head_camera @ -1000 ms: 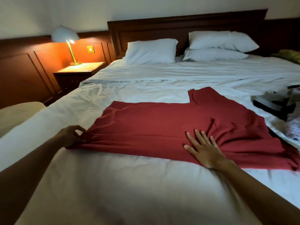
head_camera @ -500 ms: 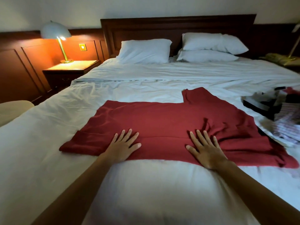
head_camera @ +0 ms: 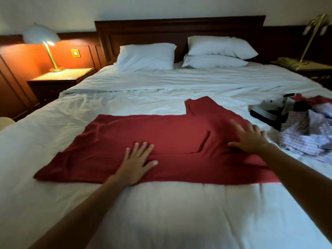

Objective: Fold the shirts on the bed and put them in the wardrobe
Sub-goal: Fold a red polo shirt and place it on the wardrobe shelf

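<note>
Shirt (head_camera: 161,133) — red, lying flat across the bed (head_camera: 161,212) — is being smoothed: left hand (head_camera: 136,164) is pressing it, fingers spread, while right hand (head_camera: 249,139), also spread, is sweeping outward from the near hem, flattening creases — likely readying the first fold.

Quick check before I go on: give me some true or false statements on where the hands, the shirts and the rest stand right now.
1. The left hand and right hand lie open, fingers straight, on the red shirt. True.
2. The red shirt is folded into a small square. False: it lies spread wide across the bed, one sleeve pointing toward the pillows.
3. A checked shirt lies crumpled to the right of the red shirt. True.
4. The lamp on the left is off. False: it is lit.
5. Three pillows lie at the headboard. True.
</note>
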Demonstrator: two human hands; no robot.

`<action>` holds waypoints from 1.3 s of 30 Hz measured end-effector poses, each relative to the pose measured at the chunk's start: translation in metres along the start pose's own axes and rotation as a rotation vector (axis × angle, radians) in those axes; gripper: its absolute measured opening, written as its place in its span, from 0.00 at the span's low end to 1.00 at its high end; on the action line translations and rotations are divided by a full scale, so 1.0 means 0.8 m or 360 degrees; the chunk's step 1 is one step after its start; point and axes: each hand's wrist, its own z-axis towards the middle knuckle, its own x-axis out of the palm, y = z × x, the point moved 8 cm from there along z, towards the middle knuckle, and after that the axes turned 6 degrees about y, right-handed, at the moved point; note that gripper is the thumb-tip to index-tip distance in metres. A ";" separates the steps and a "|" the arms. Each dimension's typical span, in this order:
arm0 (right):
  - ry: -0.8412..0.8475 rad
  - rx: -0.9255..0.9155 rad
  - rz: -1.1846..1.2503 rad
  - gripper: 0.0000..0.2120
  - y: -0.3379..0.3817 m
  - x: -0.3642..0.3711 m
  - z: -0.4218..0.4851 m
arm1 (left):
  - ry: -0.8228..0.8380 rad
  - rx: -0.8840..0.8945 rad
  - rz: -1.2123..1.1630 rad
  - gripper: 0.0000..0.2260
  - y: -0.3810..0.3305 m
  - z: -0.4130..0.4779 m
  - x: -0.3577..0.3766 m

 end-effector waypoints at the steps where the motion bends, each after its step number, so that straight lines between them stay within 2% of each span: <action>1: 0.0017 0.0162 0.0133 0.53 -0.028 0.005 0.002 | -0.0004 0.0054 -0.0080 0.53 -0.040 0.013 0.011; 3: 0.0048 0.0270 0.0364 0.64 -0.073 0.024 0.002 | -0.0054 0.0093 -0.0181 0.48 -0.114 0.041 0.022; 5: 0.0118 0.0229 0.0515 0.67 -0.097 0.046 -0.001 | -0.0099 0.0068 -0.0280 0.41 -0.173 0.069 0.025; 7: 0.0116 0.0174 0.0582 0.52 -0.101 0.050 -0.011 | -0.0098 -0.0027 -0.0439 0.38 -0.210 0.100 0.027; 9: 0.0025 0.0115 0.0693 0.36 -0.100 0.045 -0.006 | 0.0044 -0.0135 -0.0684 0.39 -0.228 0.131 0.033; 10: -0.0041 0.0071 0.0745 0.30 -0.097 0.037 -0.002 | 0.0098 -0.0176 -0.0828 0.38 -0.233 0.143 0.034; 12: -0.0208 -0.0001 0.0813 0.23 -0.092 0.015 0.008 | 0.0126 -0.0223 -0.1077 0.30 -0.237 0.160 0.028; 15: -0.0435 -0.0052 0.0886 0.19 -0.083 -0.023 0.018 | 0.0174 -0.0182 -0.1350 0.17 -0.248 0.179 0.021; 17: -0.0457 -0.0089 0.1125 0.18 -0.077 -0.034 0.029 | 0.0173 -0.0134 -0.1621 0.12 -0.253 0.186 0.016; 20: -0.0357 -0.0275 0.1845 0.21 -0.065 -0.034 0.046 | 0.0096 -0.0159 -0.1984 0.15 -0.243 0.195 0.018; 22: -0.0328 -0.0309 0.1934 0.22 -0.061 -0.036 0.056 | 0.0099 -0.0180 -0.2127 0.18 -0.235 0.195 0.025; 25: -0.0288 -0.0304 0.1890 0.21 -0.053 -0.037 0.070 | 0.0176 -0.0141 -0.2163 0.15 -0.235 0.189 0.026; 29: -0.0208 -0.0136 0.1846 0.21 -0.058 -0.024 0.077 | 0.0058 -0.0134 -0.2134 0.14 -0.224 0.190 0.005; 33: -0.0083 -0.0041 0.2185 0.23 -0.073 -0.017 0.047 | -0.0036 0.0040 -0.2127 0.13 -0.215 0.185 -0.027; 36: 0.0093 -0.0169 0.2563 0.24 -0.080 -0.012 0.006 | -0.0006 0.0165 -0.1967 0.10 -0.205 0.166 -0.043; 39: 0.0399 -0.0386 0.2468 0.25 -0.083 0.004 -0.038 | 0.0261 0.0347 -0.1772 0.10 -0.206 0.129 -0.039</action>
